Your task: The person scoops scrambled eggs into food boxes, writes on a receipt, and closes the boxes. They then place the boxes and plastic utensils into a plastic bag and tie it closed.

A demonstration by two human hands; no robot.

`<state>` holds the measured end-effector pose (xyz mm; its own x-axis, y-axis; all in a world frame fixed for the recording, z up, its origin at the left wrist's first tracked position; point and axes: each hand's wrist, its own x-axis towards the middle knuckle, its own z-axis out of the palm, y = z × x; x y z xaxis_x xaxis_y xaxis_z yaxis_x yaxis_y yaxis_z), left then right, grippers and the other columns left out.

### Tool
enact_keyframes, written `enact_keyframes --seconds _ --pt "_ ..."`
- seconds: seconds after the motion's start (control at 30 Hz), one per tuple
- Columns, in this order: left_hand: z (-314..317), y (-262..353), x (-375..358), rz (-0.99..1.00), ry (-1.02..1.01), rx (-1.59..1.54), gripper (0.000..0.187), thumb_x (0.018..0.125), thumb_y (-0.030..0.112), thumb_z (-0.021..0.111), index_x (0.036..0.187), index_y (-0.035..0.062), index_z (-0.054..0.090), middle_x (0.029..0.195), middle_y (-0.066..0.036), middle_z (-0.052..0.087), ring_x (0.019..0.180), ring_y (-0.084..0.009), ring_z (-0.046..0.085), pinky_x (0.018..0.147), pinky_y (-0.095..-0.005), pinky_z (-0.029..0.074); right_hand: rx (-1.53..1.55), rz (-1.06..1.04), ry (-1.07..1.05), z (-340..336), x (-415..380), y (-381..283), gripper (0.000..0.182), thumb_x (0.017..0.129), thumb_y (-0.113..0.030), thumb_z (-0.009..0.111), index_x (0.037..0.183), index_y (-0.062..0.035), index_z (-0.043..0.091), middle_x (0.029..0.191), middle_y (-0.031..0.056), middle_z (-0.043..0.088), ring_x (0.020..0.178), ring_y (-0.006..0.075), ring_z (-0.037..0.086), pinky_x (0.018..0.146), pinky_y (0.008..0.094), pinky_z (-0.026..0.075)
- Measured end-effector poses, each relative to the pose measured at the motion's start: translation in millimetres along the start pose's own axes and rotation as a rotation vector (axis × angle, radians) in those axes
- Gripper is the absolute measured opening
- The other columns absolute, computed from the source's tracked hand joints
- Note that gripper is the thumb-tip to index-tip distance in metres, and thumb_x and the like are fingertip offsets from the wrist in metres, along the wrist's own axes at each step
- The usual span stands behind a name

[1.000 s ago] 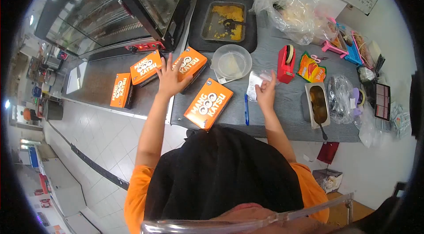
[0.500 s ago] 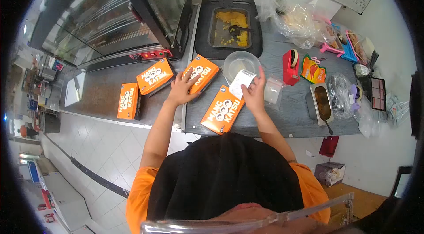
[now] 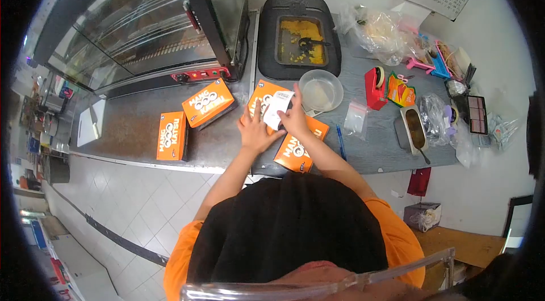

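My right hand (image 3: 294, 117) pinches a white printed paper slip (image 3: 278, 109) over an orange box (image 3: 263, 95) labelled MANG KATSU. Against the lower left of that box rests my left hand (image 3: 255, 130), its fingers spread. A second orange box (image 3: 295, 155) lies partly under my right forearm. Further left are two more orange boxes, one tilted (image 3: 208, 103) and one near the counter's front edge (image 3: 172, 136). Behind my right hand sits a round clear plastic bowl (image 3: 321, 90).
A glass display warmer (image 3: 142, 28) fills the back left. Behind the bowl is a black pan (image 3: 299, 68) with yellow food. To the right are a red tape dispenser (image 3: 375, 88), a blue pen (image 3: 341, 142), a metal container with a spoon (image 3: 413, 130) and plastic bags (image 3: 383, 34).
My right hand has carried the slip leftward, over the box by my left hand. My left hand has shifted lower on that box. The blue pen has come into sight. The camera view has shifted slightly.
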<state>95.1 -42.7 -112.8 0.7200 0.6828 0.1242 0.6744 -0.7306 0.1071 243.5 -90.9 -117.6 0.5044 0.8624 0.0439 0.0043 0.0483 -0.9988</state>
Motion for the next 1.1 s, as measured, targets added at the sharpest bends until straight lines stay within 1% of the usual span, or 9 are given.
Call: enact_keyframes --seconds 0.07,0.13,0.33,0.43,0.5,0.6,0.7,0.93,1.1 --pt "14.6 -0.9 -8.1 -0.070 0.152 -0.180 0.105 0.064 0.076 0.056 0.141 0.0081 0.032 0.151 -0.010 0.021 0.135 -0.0396 0.018 0.097 -0.0582 0.020 -0.575 -0.281 0.109 9.4 6.9 16.8 0.098 0.072 0.008 0.063 0.145 -0.0131 0.001 0.138 0.0246 0.033 0.098 0.0330 0.061 0.072 0.0339 0.052" --pt "22.0 -5.4 -11.7 -0.062 0.239 -0.244 0.110 0.063 0.072 0.060 0.140 0.0003 0.029 0.149 -0.011 0.025 0.134 -0.0382 0.022 0.097 -0.0564 0.021 -0.476 -0.187 0.074 10.3 7.3 17.8 0.099 0.070 0.003 0.068 0.145 -0.0099 0.005 0.141 0.0271 0.028 0.109 0.0381 0.054 0.083 0.0364 0.049" --pt "17.4 -12.7 -14.7 0.135 0.283 -0.148 0.073 0.069 0.056 0.064 0.129 0.0153 0.051 0.144 -0.004 0.036 0.133 -0.0384 0.023 0.093 -0.0578 0.022 -0.648 -0.298 0.100 13.2 1.3 8.9 0.095 0.071 -0.002 0.071 0.145 -0.0112 0.013 0.141 0.0248 0.030 0.120 0.0344 0.042 0.095 0.0396 0.043" --pt "10.6 -12.8 -14.6 0.077 0.225 -0.234 0.059 0.072 0.048 0.065 0.123 0.0193 0.057 0.142 0.000 0.040 0.133 -0.0371 0.022 0.095 -0.0574 0.020 -0.711 -0.338 0.262 5.6 -3.4 -4.6 0.070 0.071 -0.005 0.070 0.134 -0.0101 0.040 0.134 0.0224 0.035 0.118 0.0397 0.041 0.097 0.0437 0.037" --pt "11.6 -13.7 -15.0 0.077 0.220 -0.249 0.060 0.071 0.049 0.065 0.122 0.0169 0.057 0.142 -0.001 0.040 0.134 -0.0372 0.021 0.096 -0.0576 0.020 -0.807 -0.391 0.249 -5.5 -5.0 -18.9 0.034 0.073 -0.011 0.070 0.106 -0.0069 0.064 0.129 0.0187 0.043 0.113 0.0345 0.046 0.092 0.0408 0.039" --pt "16.8 -15.2 -13.9 0.082 0.254 -0.229 0.059 0.071 0.050 0.064 0.119 0.0149 0.060 0.141 -0.001 0.041 0.134 -0.0387 0.021 0.093 -0.0583 0.022 -0.658 -0.465 0.121 -19.0 7.9 -13.7 0.014 0.075 -0.013 0.068 0.086 -0.0036 0.069 0.111 0.0143 0.059 0.100 0.0287 0.053 0.086 0.0380 0.041" --pt "17.4 -16.2 -13.8 0.093 0.268 -0.244 0.060 0.071 0.050 0.064 0.118 0.0132 0.060 0.140 0.000 0.042 0.133 -0.0389 0.022 0.093 -0.0581 0.022 -0.580 -0.392 0.056 -18.1 11.0 -20.2 0.012 0.078 -0.011 0.067 0.085 -0.0023 0.069 0.088 0.0092 0.066 0.082 0.0242 0.059 0.077 0.0344 0.046" --pt "18.7 -15.1 -14.1 0.102 0.289 -0.236 0.056 0.072 0.048 0.063 0.119 0.0165 0.059 0.140 0.002 0.043 0.133 -0.0395 0.023 0.093 -0.0581 0.022 -0.419 -0.158 -0.108 -17.2 14.9 -2.1 0.012 0.083 -0.007 0.064 0.093 -0.0020 0.069 0.083 0.0048 0.066 0.066 0.0076 0.056 0.061 0.0225 0.045" --pt "17.1 -15.0 -14.4 0.092 0.257 -0.225 0.056 0.073 0.048 0.063 0.120 0.0180 0.059 0.140 0.002 0.042 0.133 -0.0395 0.023 0.094 -0.0590 0.022 -0.518 -0.056 -0.317 -17.8 20.6 0.7 0.057 0.083 -0.002 0.061 0.137 -0.0078 0.042 0.066 -0.0003 0.056 0.061 0.0072 0.052 0.058 0.0241 0.043"
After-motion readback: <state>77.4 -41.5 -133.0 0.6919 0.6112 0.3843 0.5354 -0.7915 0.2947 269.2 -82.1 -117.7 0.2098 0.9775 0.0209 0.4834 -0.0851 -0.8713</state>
